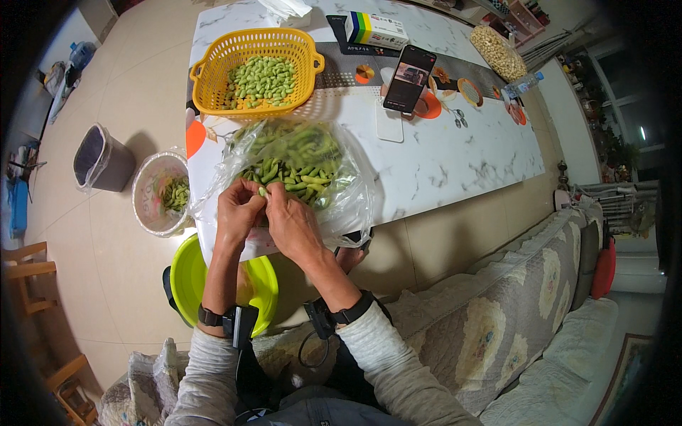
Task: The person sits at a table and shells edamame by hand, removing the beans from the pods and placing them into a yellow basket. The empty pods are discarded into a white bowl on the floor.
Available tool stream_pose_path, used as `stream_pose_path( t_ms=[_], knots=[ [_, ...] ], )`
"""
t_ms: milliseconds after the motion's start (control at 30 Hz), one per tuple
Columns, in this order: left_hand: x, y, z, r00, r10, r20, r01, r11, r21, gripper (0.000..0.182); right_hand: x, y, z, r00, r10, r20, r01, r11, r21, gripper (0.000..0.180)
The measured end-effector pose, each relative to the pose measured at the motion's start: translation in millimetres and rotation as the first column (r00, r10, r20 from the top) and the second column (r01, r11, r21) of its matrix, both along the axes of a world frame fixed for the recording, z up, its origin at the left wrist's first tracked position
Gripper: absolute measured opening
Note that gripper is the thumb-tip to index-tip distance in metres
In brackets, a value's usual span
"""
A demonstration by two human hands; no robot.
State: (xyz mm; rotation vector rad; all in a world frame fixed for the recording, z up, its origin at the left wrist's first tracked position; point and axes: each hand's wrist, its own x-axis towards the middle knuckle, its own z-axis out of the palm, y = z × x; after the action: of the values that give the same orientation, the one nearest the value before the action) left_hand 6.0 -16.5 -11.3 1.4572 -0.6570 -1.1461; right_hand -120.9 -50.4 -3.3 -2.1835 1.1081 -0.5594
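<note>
Fingertips nearly together, my left hand (238, 212) and my right hand (290, 218) pinch a small green soybean pod (262, 191) between them. Both are at the near edge of a clear plastic bag (349, 199), which lies open on the table, full of green soybean pods (272, 171). Behind the bag stands a yellow perforated plastic basket (256, 111) with shelled green beans (264, 77) inside. How much of the pod is inside my fingers is hidden.
Left of the marble-patterned table (442, 160) stand a lined bin (146, 205) holding pods and a grey bin (114, 165). A lime-green basin (186, 282) is below the table edge. A propped phone (410, 77), a box (375, 29) and a plastic bottle (522, 85) are on the table.
</note>
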Motion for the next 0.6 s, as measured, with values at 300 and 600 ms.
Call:
stream_pose_path(
  t_ms=[300,600],
  knots=[
    [-1.0,0.5,3.2,0.999,-0.002,-0.038,0.002,1.0,-0.003,0.01,-1.6,-3.2,3.6,1.0,-0.012,0.023,0.012,1.0,-0.016,0.015],
    [-3.8,-0.5,4.4,0.998,0.002,-0.069,-0.004,1.0,-0.023,0.01,-0.9,-3.3,4.8,0.999,-0.043,0.0,0.043,0.999,0.03,0.018]
  ],
)
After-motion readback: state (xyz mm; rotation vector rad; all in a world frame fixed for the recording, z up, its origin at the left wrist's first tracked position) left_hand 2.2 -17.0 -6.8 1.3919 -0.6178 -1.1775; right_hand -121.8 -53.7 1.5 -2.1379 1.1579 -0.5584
